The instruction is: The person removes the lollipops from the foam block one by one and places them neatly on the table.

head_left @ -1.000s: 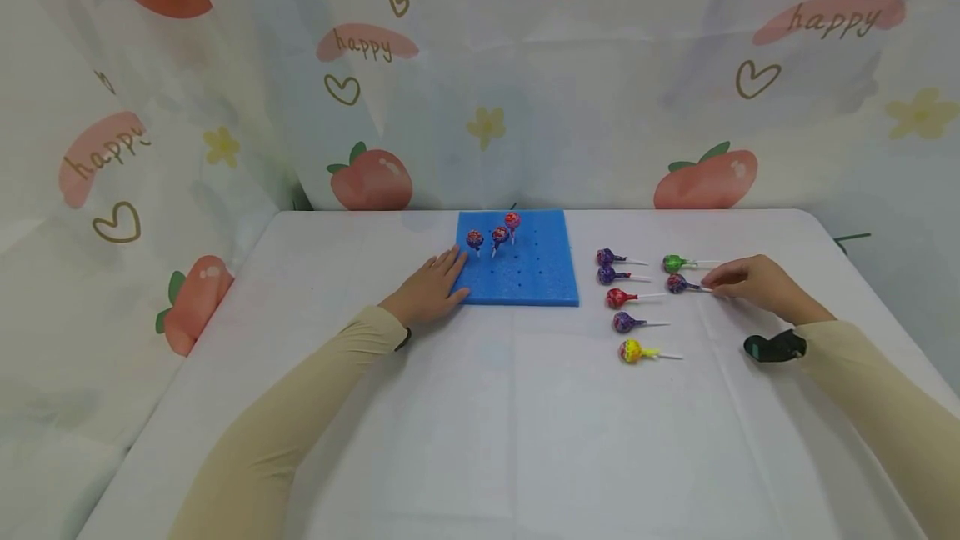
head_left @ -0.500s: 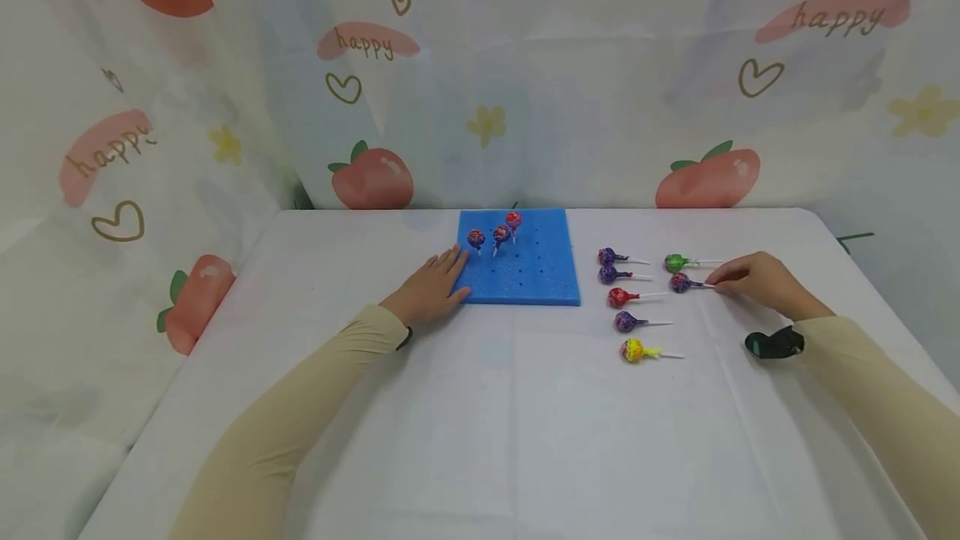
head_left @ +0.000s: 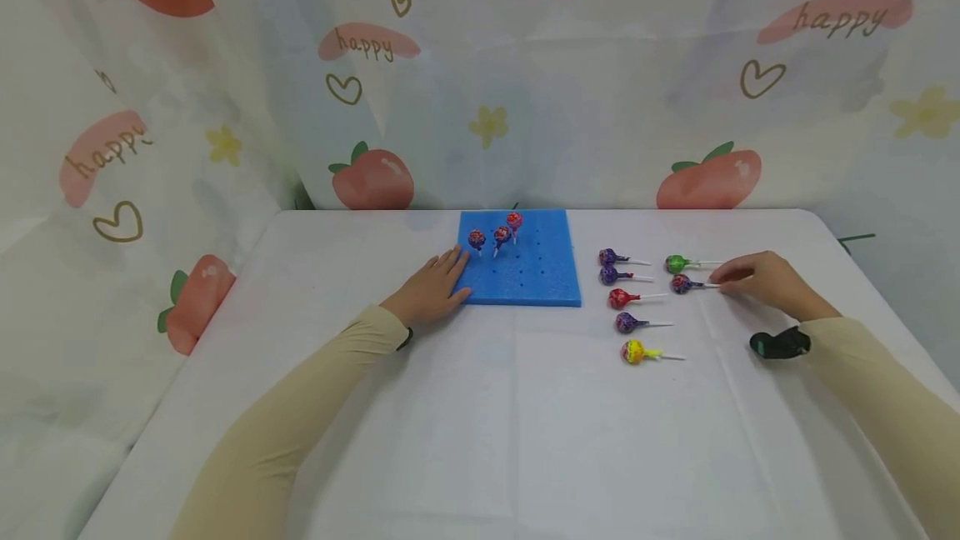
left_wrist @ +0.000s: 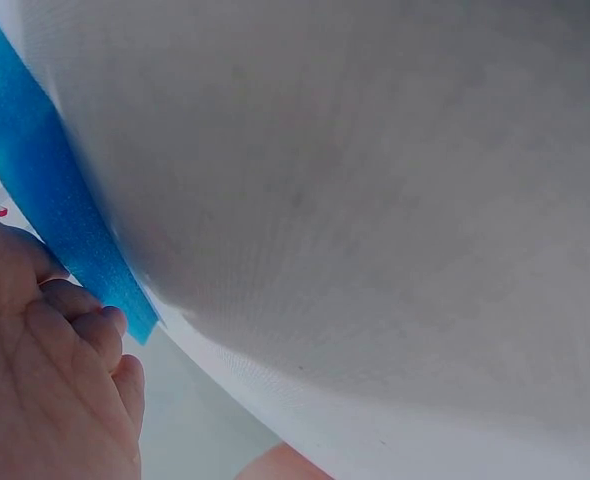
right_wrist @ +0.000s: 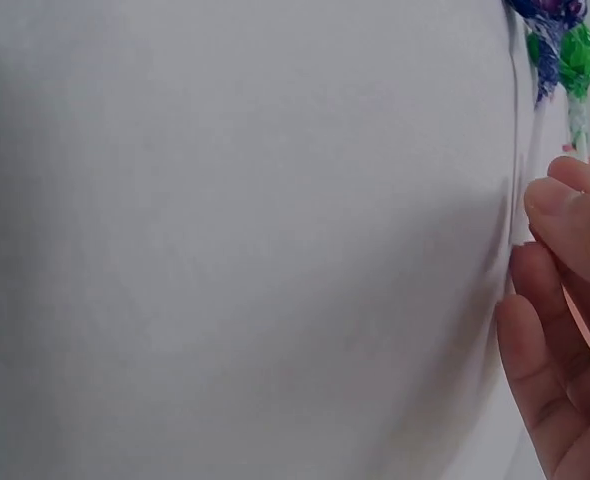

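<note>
Purple lollipop (head_left: 681,283), stick white: flat on the desk (head_left: 450,407), right of the blue board (head_left: 551,273), just nearer than the green lollipop (head_left: 676,264). Long axis roughly crosswise, near parallel to the board's front edge; candy end toward the board, stick end toward the right hand (head_left: 761,280), much the closer of the two.

Hands well apart. Right: thumb and fingertips pinched on the stick's tail, as read from head and right wrist views together. Left hand (head_left: 426,288): fingers extended, touching the board's left edge; no grip evident.

Nearer the board: five other lollipops (head_left: 618,298) in a column, sticks likewise rightward. Up in the board's far part: three standing lollipops (head_left: 502,235), small dark holes alongside.

Key relation, as judged: pinched stick horizontal and pointing away from the board, against near-upright sticks there.
</note>
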Available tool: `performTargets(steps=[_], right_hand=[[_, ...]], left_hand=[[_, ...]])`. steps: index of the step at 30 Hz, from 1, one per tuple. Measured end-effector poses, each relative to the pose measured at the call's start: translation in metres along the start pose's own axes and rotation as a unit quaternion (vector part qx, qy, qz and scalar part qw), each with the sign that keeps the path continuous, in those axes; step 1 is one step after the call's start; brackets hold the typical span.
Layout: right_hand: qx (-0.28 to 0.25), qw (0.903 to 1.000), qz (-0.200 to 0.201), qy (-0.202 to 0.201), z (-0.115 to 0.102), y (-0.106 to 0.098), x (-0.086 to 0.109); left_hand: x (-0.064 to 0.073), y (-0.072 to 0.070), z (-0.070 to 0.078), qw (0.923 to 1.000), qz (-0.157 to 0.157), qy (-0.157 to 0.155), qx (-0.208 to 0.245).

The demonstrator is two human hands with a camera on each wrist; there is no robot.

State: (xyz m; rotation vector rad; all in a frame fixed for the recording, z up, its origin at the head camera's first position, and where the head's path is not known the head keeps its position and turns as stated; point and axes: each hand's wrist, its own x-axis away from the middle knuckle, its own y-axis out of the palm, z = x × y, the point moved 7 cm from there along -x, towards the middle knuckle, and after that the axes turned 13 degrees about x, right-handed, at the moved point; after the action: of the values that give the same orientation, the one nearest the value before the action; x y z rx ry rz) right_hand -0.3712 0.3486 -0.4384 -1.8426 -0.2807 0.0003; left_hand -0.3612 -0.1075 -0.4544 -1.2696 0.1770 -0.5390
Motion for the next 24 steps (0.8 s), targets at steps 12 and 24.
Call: performTargets(steps=[12,24], right_hand=[[-0.013,0.9995,-0.014,-0.026,0.006,-0.018,0.013],[-0.092,0.9948,0.022,-0.036,-0.022,-0.041,0.017]], left_hand=[[-0.002,0.003,-0.002,0.9998,0.014,0.013,0.0],[0.0,0.001,0.0,0.9997,0.015,0.017,0.006]])
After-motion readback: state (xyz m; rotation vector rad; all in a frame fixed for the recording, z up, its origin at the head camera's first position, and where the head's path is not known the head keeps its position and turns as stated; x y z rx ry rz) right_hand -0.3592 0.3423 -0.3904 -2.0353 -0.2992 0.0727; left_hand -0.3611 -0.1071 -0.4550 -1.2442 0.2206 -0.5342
